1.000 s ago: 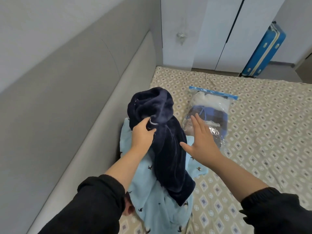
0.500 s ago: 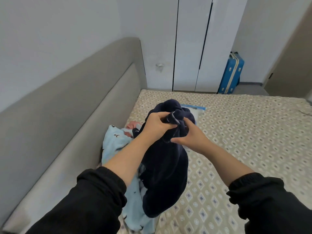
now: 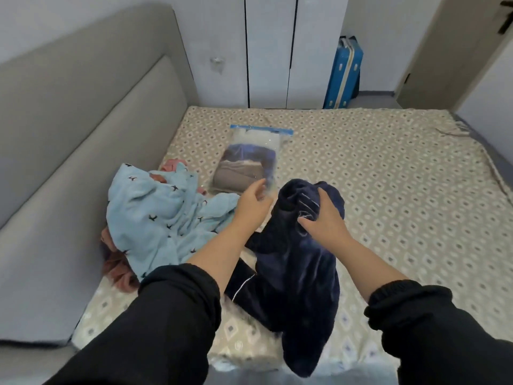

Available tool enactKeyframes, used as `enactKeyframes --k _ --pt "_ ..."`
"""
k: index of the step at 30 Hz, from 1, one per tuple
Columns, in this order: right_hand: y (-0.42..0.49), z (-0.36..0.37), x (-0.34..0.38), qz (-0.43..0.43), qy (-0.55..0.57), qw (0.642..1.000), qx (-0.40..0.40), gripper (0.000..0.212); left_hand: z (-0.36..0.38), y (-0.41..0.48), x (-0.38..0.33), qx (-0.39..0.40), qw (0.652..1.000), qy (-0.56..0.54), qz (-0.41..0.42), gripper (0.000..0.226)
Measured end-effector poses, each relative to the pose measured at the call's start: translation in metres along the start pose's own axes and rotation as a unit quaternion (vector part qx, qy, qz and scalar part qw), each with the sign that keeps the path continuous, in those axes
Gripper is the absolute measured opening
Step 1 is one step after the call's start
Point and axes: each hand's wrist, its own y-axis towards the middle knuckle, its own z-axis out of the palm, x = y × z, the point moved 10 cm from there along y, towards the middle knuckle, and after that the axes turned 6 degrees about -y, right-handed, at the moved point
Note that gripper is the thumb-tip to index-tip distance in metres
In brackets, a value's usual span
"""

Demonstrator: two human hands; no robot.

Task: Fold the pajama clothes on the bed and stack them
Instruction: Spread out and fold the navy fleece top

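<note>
Beige bedding with a diamond print covers the bed (image 3: 388, 190), which runs along a grey padded headboard (image 3: 83, 120) on the left, with white wardrobe doors (image 3: 269, 51) and an upright blue suitcase (image 3: 344, 76) beyond its far edge. A clear zip bag (image 3: 247, 162) with a blue seal strip lies flat on the sheet, folded clothes inside it. Near the headboard sits a crumpled light blue pajama piece (image 3: 155, 218) printed with small dark birds, heaped over a pink garment (image 3: 116, 268) that shows at its far and near edges. Just to its right is the navy pajama piece (image 3: 299, 273), plush with thin white piping, bunched at the top and trailing down towards the near edge of the bed. The right hand (image 3: 324, 218) grips that bunched top, fingers curled over it and thumb pressed into the fabric. The left hand (image 3: 254, 204) is beside it, over the bag's near corner, fingers loosely extended and holding nothing, slightly blurred. Both arms wear black sleeves (image 3: 166, 315) pushed up the forearms.
</note>
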Motion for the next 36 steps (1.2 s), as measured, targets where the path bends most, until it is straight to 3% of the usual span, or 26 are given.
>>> enactKeyframes --k 2,7,12,14,19,24,26,29,31,36 --pt "-0.002 0.027 -0.046 0.025 -0.012 1.0 0.006 0.081 0.001 0.002 0.056 0.001 0.998 0.064 -0.023 0.051" --pt "0.004 0.118 -0.173 0.088 -0.218 0.971 0.033 0.093 0.021 0.004 0.208 0.042 0.991 0.126 -0.007 0.05" --pt "0.004 0.193 -0.267 0.081 -0.31 0.947 -0.031 0.094 0.063 0.012 0.346 0.113 0.98 0.163 0.016 0.059" --pt "0.006 0.204 -0.284 0.055 -0.324 0.941 -0.08 0.093 0.073 0.02 0.376 0.095 0.986 0.13 0.031 0.062" --pt "0.009 0.207 -0.297 0.0 -0.315 0.937 -0.15 0.091 0.087 0.028 0.395 0.031 0.991 0.021 0.127 0.062" --pt "-0.009 0.18 -0.289 -0.019 -0.324 0.918 -0.229 0.096 0.083 0.018 0.388 0.028 0.984 -0.018 0.173 0.083" --pt "-0.015 0.176 -0.304 0.018 -0.345 0.914 -0.215 0.097 0.091 0.007 0.377 0.045 0.978 0.03 0.2 0.091" --pt "-0.026 0.193 -0.339 0.095 -0.373 0.913 -0.133 0.095 0.114 -0.011 0.386 0.084 0.969 0.171 0.155 0.099" --pt "-0.031 0.203 -0.345 0.084 -0.393 0.909 -0.112 0.089 0.121 -0.022 0.394 0.088 0.952 0.249 0.156 0.096" --pt "-0.043 0.208 -0.331 0.001 -0.461 0.882 -0.1 0.062 0.098 -0.032 0.394 0.056 0.949 0.271 0.149 0.077"
